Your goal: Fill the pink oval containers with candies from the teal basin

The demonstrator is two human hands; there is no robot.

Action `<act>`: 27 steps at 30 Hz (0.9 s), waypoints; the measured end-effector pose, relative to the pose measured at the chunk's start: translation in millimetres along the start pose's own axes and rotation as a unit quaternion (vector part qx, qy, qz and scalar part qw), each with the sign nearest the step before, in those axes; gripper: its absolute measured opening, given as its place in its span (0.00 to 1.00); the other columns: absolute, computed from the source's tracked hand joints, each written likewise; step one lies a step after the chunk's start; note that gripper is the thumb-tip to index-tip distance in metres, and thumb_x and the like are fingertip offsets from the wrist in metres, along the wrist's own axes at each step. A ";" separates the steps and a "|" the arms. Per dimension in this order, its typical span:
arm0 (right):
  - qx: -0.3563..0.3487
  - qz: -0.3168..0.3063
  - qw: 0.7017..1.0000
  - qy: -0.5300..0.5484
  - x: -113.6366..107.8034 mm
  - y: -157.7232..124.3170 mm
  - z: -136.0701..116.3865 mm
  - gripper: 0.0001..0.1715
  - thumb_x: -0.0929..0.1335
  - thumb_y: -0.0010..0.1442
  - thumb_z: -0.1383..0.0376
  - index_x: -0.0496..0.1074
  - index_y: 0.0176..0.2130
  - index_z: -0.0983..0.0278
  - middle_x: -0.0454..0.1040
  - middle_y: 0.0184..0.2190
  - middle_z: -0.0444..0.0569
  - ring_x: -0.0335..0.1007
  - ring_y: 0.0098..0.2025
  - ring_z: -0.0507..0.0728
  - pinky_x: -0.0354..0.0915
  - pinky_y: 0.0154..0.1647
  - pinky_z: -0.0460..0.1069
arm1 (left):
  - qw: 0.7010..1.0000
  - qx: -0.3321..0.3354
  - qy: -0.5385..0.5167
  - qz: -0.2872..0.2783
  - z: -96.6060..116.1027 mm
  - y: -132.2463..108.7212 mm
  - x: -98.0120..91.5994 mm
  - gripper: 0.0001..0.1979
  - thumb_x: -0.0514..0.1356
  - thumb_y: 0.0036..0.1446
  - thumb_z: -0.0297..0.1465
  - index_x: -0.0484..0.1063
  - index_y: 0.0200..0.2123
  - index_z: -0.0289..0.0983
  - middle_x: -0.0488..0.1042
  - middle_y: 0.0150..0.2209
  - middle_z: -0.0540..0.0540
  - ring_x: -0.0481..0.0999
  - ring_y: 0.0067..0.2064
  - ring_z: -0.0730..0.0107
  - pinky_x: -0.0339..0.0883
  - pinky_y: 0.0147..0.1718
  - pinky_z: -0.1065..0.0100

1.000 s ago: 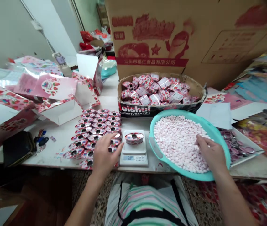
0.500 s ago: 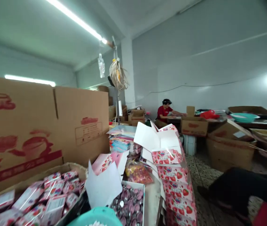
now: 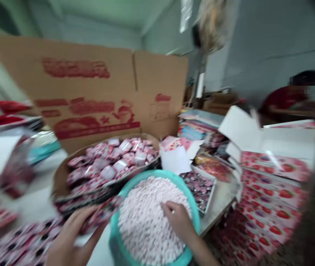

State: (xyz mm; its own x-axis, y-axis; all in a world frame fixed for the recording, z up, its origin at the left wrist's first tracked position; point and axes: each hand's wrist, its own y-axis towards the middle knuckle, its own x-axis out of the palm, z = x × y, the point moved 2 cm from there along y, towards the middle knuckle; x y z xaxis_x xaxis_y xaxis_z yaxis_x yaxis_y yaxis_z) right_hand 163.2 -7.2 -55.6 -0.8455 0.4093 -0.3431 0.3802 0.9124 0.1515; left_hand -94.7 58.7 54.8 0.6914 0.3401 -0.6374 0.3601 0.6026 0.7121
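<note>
Right hand (image 3: 178, 221): at 5 o'clock, fingers curled narrow and pressed into the candies; whether it holds any is hidden
Left hand (image 3: 68, 240): at 7 o'clock, fingers spread wide beneath a strawberry-print packet (image 3: 99, 218); blur hides whether it grips it
Pink-and-white candies (image 3: 146, 225): heaped at 6 o'clock, filling the teal plastic tray (image 3: 149, 176)
Round strawberry-print tins (image 3: 21, 240): in rows at 8 o'clock, on the counter (image 3: 221, 199)
Wrapped packets (image 3: 107, 162): piled at 9 o'clock in a cardboard tray (image 3: 60, 181), just beside the teal plastic tray
Printed carton (image 3: 88, 88): upright at 10 o'clock
Lid tray (image 3: 199, 190): at 4 o'clock, full of dark round lids
Strawberry boxes (image 3: 271, 199): stacked at 3 o'clock
Co-worker (image 3: 282, 98): in a red shirt, well apart at 2 o'clock
</note>
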 end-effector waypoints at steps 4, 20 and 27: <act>0.002 -0.038 0.999 -0.003 -9.0 -0.4 1.5 0.26 0.60 0.62 0.48 0.61 0.22 0.62 0.60 0.20 0.42 0.58 0.27 0.54 0.51 0.30 0.49 | 0.998 -0.014 -0.001 -0.062 0.5 -6.2 21.3 0.16 0.57 0.60 0.33 0.68 0.51 0.42 0.75 0.51 0.45 0.75 0.51 0.61 0.69 0.51 0.59; 0.036 -0.055 0.997 -0.042 -16.9 -5.9 1.1 0.26 0.62 0.60 0.47 0.64 0.22 0.62 0.60 0.20 0.42 0.59 0.28 0.54 0.55 0.30 0.47 | 0.911 -0.284 -0.295 -0.047 -8.9 -13.0 47.1 0.20 0.65 0.51 0.35 0.65 0.46 0.39 0.76 0.43 0.45 0.77 0.43 0.64 0.70 0.44 0.65; 0.064 -0.042 0.993 -0.094 -21.1 -5.5 2.3 0.26 0.63 0.58 0.45 0.69 0.23 0.62 0.66 0.21 0.43 0.63 0.29 0.55 0.57 0.30 0.46 | 0.843 -0.428 -0.323 -0.044 -23.7 -55.3 -4.2 0.27 0.68 0.45 0.36 0.64 0.49 0.38 0.76 0.45 0.45 0.78 0.44 0.61 0.72 0.44 0.63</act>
State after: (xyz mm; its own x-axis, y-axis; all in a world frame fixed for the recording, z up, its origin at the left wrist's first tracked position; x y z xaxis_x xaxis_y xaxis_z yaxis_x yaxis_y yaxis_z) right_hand 179.8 -20.8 -51.3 -0.7957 0.3136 -0.5182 0.3664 0.9304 0.0003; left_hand -132.3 41.0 11.1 0.9821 -0.0304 -0.1856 0.0349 0.9992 0.0210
